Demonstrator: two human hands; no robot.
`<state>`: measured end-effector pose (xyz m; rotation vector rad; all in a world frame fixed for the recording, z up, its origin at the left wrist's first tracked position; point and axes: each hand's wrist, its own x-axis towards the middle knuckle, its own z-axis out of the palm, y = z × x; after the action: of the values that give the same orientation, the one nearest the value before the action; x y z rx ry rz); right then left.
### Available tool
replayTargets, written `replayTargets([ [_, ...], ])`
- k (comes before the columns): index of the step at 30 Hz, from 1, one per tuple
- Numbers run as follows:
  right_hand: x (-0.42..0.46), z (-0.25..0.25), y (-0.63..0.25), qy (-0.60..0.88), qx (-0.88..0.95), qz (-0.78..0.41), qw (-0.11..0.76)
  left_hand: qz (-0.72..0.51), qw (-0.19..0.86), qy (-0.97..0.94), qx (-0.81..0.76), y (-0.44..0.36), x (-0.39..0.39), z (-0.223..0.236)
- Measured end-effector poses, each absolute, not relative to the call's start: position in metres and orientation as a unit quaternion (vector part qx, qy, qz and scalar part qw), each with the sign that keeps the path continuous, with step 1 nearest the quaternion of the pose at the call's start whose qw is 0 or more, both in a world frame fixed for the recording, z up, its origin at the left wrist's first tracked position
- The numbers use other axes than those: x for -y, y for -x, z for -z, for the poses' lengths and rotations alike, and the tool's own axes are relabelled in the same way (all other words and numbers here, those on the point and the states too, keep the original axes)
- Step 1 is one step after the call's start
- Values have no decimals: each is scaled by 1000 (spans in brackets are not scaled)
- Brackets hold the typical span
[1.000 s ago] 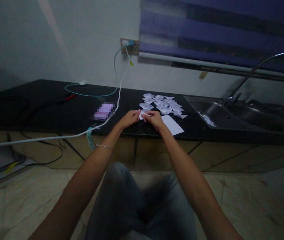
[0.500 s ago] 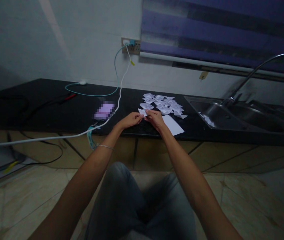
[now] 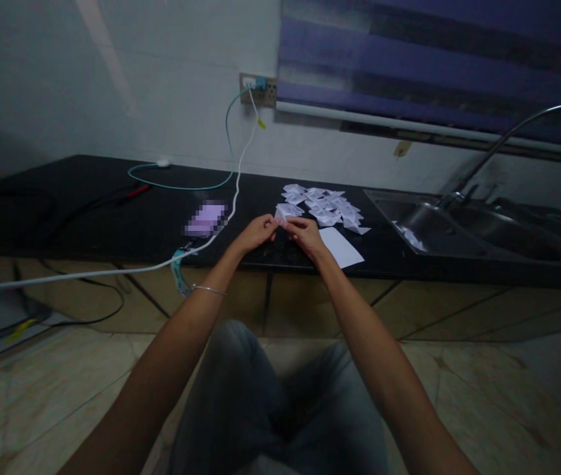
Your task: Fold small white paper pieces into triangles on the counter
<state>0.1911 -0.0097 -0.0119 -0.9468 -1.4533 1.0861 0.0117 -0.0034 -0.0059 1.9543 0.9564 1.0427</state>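
Note:
Above the front part of the black counter (image 3: 171, 251), both hands pinch one small folded piece of white paper (image 3: 281, 215). My left hand (image 3: 259, 232) grips its left side, fingers curled. My right hand (image 3: 304, 235) has its right side between thumb and fingertips. The fingers cover much of the paper. Just behind the hands lies a cluster of several folded white paper pieces (image 3: 327, 206). Partly under my right wrist rests a flat white sheet of paper (image 3: 342, 248).
Left of the hands lies a phone with a blurred screen (image 3: 206, 219) and a teal strap (image 3: 178, 272). A white cable (image 3: 237, 191) runs past it from the wall outlet (image 3: 259, 91). To the right sits a metal sink (image 3: 428, 227) with a curved faucet (image 3: 507, 135).
The folded paper has turned in my fingers and now points more upright. Both hands have shifted slightly around it. The cluster and the flat sheet stay where they were.

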Motion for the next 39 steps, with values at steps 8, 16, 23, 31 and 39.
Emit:
replayTargets([
  [8,17,8,-189,380,662,-423,489,-377,383,-766,-354,-15,2,7],
  [16,20,3,-190,361,685,-436,458,-363,430,-765,-314,-17,1,9],
  [23,18,4,-192,342,720,-412,440,-358,434,-769,-304,-16,3,3],
  [31,11,11,-190,352,717,-396,454,-376,403,-765,-332,-17,-3,9],
  [39,12,13,-187,427,710,-277,487,-418,339,-757,-372,-20,0,11],
])
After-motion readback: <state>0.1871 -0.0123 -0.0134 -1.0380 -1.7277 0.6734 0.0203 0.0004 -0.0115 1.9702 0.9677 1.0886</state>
